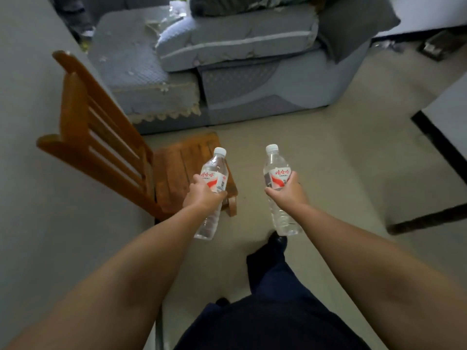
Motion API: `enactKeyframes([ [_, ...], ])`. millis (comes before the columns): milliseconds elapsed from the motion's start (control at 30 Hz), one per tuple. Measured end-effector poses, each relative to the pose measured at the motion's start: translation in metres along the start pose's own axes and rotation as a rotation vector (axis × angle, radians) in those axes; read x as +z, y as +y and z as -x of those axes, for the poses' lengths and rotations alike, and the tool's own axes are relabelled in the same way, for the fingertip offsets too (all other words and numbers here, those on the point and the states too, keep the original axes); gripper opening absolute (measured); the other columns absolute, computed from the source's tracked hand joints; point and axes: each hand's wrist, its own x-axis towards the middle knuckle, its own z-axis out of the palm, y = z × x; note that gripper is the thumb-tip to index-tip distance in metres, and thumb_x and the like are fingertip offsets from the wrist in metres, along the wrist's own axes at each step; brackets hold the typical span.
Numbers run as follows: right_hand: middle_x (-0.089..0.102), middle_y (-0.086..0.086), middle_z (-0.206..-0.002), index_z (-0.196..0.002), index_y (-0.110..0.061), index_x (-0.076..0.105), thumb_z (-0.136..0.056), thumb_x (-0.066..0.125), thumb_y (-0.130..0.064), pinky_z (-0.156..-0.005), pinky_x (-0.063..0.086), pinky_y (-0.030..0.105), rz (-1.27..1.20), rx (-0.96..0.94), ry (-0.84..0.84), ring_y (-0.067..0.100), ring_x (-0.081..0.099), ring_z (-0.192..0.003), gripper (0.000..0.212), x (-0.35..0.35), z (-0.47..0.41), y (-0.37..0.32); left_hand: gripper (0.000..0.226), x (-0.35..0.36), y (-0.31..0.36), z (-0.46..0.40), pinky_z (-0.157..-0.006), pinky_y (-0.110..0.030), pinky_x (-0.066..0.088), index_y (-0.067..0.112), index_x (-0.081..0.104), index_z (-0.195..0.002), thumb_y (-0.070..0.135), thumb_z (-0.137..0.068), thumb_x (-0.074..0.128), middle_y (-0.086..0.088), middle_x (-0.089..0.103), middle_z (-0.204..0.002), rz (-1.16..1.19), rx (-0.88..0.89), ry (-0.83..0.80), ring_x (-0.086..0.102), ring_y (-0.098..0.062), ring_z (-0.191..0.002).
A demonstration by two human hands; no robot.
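Note:
I hold two clear plastic water bottles with white caps and red-and-white labels, both roughly upright in the air in front of me. My left hand (202, 195) grips the left bottle (214, 173) around its middle, over the corner of a wooden chair seat. My right hand (288, 190) grips the right bottle (276, 170) around its label, above the bare floor. The two bottles are apart, about a hand's width between them.
A brown wooden chair (106, 147) stands at the left against a grey wall. A grey-blue sofa (227, 72) with cushions fills the far side. A dark-edged white table (444, 137) juts in from the right. Beige floor (328, 160) lies between; my dark trousers and shoe (278, 241) show below.

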Motion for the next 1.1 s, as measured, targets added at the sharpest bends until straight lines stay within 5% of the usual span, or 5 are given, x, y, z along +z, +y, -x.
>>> enactKeyframes([
  [700,0.055,0.011,-0.115,-0.119,-0.014,0.038,-0.076,0.071,-0.038,-0.080,0.046,0.034,-0.042,0.243,0.198,0.028,0.058,-0.099,0.059,-0.195,-0.311,0.006,0.067,0.100,0.367,-0.209,-0.087,-0.041,0.053,0.017,0.031,-0.125,0.045,-0.077,0.069,-0.007,0.054,-0.119,-0.192,0.266,-0.163,0.061,-0.030,-0.103],
  [1100,0.053,0.003,-0.099,-0.117,-0.010,0.044,-0.076,0.073,-0.033,-0.074,0.042,0.029,-0.252,0.422,0.572,0.025,0.055,-0.088,0.055,-0.280,-0.474,-0.034,0.089,0.129,0.590,-0.357,-0.096,-0.044,0.045,0.016,0.017,-0.146,0.047,-0.080,0.069,-0.011,0.047,-0.134,-0.437,0.551,-0.271,0.053,-0.032,-0.121],
])
